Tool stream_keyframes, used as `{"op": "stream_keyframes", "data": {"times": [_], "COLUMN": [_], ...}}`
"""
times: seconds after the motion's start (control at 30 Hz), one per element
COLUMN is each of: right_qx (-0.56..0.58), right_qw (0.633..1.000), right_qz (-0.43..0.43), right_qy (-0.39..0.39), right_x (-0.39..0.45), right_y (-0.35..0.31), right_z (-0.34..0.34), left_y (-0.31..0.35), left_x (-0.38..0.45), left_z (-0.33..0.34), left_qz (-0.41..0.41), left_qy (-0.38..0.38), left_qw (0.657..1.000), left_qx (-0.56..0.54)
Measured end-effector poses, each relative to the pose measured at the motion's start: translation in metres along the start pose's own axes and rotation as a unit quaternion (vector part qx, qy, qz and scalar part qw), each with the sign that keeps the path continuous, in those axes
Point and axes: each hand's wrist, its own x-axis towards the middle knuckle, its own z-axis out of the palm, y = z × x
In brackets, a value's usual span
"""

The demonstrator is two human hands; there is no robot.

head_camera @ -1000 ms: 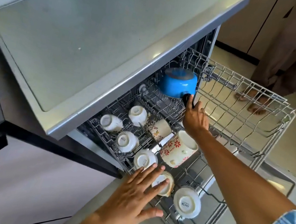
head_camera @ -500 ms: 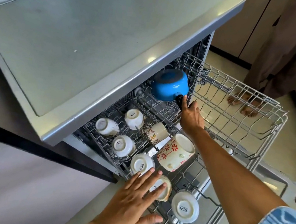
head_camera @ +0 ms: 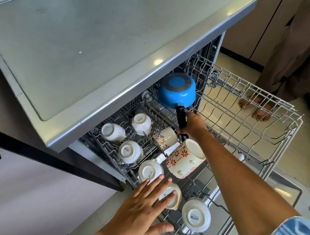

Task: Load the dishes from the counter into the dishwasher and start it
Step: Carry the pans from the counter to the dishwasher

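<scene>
Fingers of my right hand [head_camera: 193,124] are curled round the black handle [head_camera: 182,117] of the blue saucepan [head_camera: 177,90], which sits upside down at the back of the upper rack [head_camera: 281,124], just under the worktop [head_camera: 101,39] edge. Left hand [head_camera: 141,208] lies flat, fingers straight and spread, tips on an inverted cup [head_camera: 171,195] at the rack's near edge. Note for the step: seat the pan rim evenly on the wires before letting go, and angle the handle so it stays clear of the floral mug [head_camera: 185,158] and small patterned cup [head_camera: 165,139] beside it. Judgement: a tilted pan could rock or pool water. White cups [head_camera: 131,152] fill the left rows; right half of rack bare.
</scene>
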Motion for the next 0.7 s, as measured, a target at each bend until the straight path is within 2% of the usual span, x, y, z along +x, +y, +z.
{"op": "stream_keyframes", "data": {"times": [0.1,0.27,0.4,0.5,0.6,0.7], "right_qx": [-0.015,-0.029,-0.034,-0.004,0.057,0.086], "right_qw": [1.0,0.995,0.99,0.981,0.969,0.962], "right_qz": [0.003,-0.018,-0.066,-0.105,-0.136,-0.173], "right_qy": [-0.004,0.095,0.117,0.163,0.196,0.196], "right_x": [-0.007,-0.049,-0.109,-0.16,-0.217,-0.29], "right_y": [0.005,0.004,-0.011,-0.025,-0.048,-0.082], "right_z": [0.0,-0.008,-0.021,-0.03,-0.039,-0.052], "left_y": [0.0,0.002,0.006,0.017,0.036,0.061], "left_x": [-0.001,-0.002,-0.005,-0.011,-0.034,-0.082], "left_z": [-0.001,-0.002,-0.002,-0.016,-0.05,-0.105], "left_qz": [-0.005,-0.015,-0.036,-0.076,-0.148,-0.245], "left_qy": [-0.005,0.0,0.004,0.019,0.092,0.167], "left_qw": [1.0,1.0,0.999,0.997,0.984,0.948], "left_qx": [0.007,0.017,0.014,0.028,-0.042,-0.114]}}
